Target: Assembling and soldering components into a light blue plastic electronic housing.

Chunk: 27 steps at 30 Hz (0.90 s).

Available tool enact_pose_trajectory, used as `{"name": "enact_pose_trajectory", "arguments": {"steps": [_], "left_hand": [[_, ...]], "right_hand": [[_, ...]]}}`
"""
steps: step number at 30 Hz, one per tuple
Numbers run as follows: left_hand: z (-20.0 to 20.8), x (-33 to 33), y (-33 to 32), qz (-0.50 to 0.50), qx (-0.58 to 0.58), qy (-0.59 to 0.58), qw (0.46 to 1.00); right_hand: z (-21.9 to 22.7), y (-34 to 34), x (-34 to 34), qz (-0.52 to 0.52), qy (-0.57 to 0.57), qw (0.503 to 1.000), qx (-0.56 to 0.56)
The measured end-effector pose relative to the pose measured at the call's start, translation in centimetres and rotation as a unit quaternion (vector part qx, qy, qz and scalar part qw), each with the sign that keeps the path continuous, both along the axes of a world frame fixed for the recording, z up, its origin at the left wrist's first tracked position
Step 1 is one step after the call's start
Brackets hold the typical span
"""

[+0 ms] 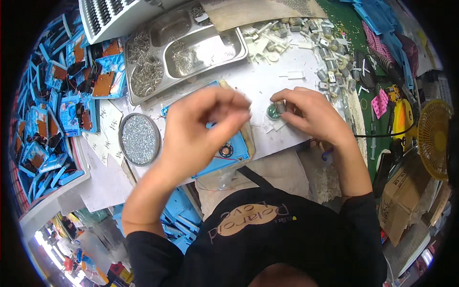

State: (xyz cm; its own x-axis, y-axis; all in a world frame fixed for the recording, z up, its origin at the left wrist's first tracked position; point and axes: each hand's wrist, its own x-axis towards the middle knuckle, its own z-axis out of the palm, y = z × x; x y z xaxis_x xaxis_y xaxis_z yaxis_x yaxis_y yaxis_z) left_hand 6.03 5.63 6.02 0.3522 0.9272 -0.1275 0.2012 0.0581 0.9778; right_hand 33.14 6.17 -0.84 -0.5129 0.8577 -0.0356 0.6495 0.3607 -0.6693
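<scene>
My left hand [191, 126] hovers over a blue plastic casing [241, 148], which shows a round dark part with a copper-coloured centre. Its thumb and forefinger come together in a pinch, slightly blurred; anything between them is too small to make out. On the white work surface to the right, my right hand [315, 112] grips a small silvery motor [280, 106] between thumb and fingers. Beside the motor lies a round green piece [273, 112], and a white plastic part [276, 126] sits just below it.
A round dish of small metal screws [138, 138] stands left of the casing. Behind is a steel compartment tray [165, 79] with metal bits. Blue casings [62, 115] pile up at far left. Loose motors and white parts [330, 62] lie back right, near a yellow fan [434, 138].
</scene>
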Motion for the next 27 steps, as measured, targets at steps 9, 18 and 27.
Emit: {"name": "enact_pose_trajectory", "arguments": {"steps": [9, 18, 27], "left_hand": [[-4.4, -1.5, -7.3, 0.086, 0.037, -0.049, 0.994], [-5.3, -1.2, -8.2, 0.114, 0.171, 0.033, 0.978], [-6.1, -1.6, -8.5, 0.108, 0.171, 0.015, 0.979]], "right_hand": [[0.4, 0.0, -1.1, 0.007, -0.032, 0.999, 0.013], [2.6, -3.9, -6.8, -0.056, 0.412, 0.808, -0.417], [2.2, -2.9, -7.3, -0.011, 0.374, 0.816, -0.440]]}}
